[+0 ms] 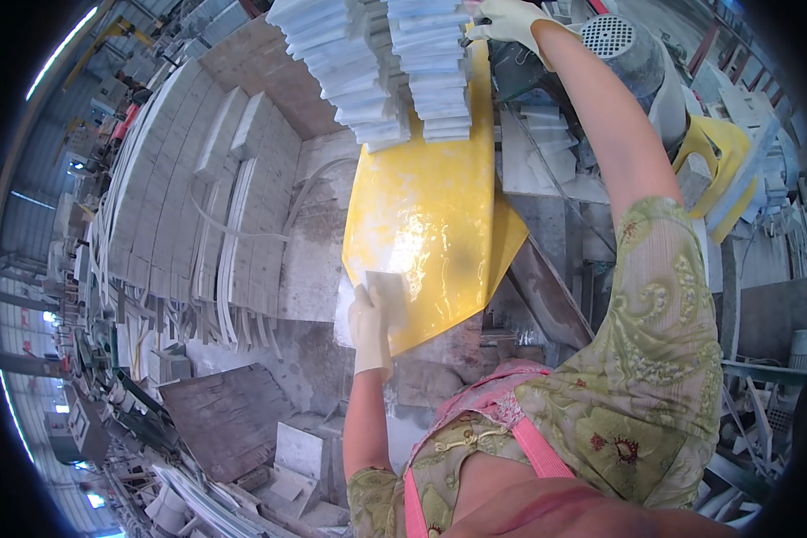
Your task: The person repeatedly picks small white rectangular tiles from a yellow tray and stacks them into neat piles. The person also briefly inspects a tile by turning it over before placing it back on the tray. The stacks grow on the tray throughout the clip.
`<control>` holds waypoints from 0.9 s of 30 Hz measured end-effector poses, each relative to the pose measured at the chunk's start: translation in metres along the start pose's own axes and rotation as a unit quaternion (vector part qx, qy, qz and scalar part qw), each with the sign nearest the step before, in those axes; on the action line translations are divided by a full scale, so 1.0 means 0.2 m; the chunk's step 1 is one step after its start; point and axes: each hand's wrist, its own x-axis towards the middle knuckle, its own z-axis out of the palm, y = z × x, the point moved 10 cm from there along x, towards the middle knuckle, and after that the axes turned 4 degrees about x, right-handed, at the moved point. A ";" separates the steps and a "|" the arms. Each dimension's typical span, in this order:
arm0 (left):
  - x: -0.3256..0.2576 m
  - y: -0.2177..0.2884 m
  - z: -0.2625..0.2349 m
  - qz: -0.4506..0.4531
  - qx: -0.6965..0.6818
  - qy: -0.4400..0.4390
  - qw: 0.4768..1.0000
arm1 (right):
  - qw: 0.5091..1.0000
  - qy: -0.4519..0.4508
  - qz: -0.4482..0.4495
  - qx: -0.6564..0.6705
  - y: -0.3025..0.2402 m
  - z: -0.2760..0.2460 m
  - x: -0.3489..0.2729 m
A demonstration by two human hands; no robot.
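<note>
Pale stone tile (387,300) sits gripped in your gloved left hand (368,325); your right hand (506,20), far apart, touches stacked white tiles (430,67), grip unclear.

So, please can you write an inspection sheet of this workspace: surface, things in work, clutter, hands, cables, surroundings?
Surface: yellow sheet, glossy and wet, sloping toward the person.
Job's things: small grey stone tile at the sheet's near edge; stacks of pale cut tiles at its far end.
Clutter: stone offcuts and dust on the floor.
Hands: left hand, gloved, grips the small tile; right hand, gloved, rests at the stacks.
Cables: nothing seen.
Surroundings: pallet of pale slabs to the left; machine with round grille to the right.
</note>
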 end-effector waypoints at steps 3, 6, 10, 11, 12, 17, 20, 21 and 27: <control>0.01 0.00 0.01 0.015 0.004 0.004 1.000 | 0.999 0.047 -0.010 0.013 -0.05 -0.05 -0.05; 0.00 0.02 0.00 0.043 0.000 0.018 0.999 | 0.999 0.043 -0.011 -0.017 -0.08 -0.07 -0.07; 0.00 0.01 0.00 0.025 0.005 0.022 0.999 | 0.999 0.047 0.023 -0.015 -0.06 -0.08 -0.08; 0.01 0.00 0.00 0.017 0.013 0.022 1.000 | 0.998 0.051 0.020 -0.017 -0.06 -0.08 -0.08; 0.01 -0.01 0.01 0.013 0.018 0.017 1.000 | 0.998 0.056 0.017 -0.019 -0.06 -0.07 -0.09; 0.04 -0.06 0.13 0.018 -0.156 -0.053 0.986 | 0.990 0.134 -0.001 -0.054 -0.09 -0.10 -0.11; 0.03 -0.02 0.30 0.034 -0.349 -0.104 0.931 | 0.984 0.160 0.004 -0.073 -0.11 -0.12 -0.13; 0.03 -0.04 0.37 0.005 -0.347 -0.130 0.929 | 0.981 0.174 0.002 -0.082 -0.13 -0.14 -0.15; 0.05 0.05 0.37 0.065 -0.100 -0.249 0.961 | 0.944 0.295 -0.093 -0.117 -0.39 -0.32 -0.36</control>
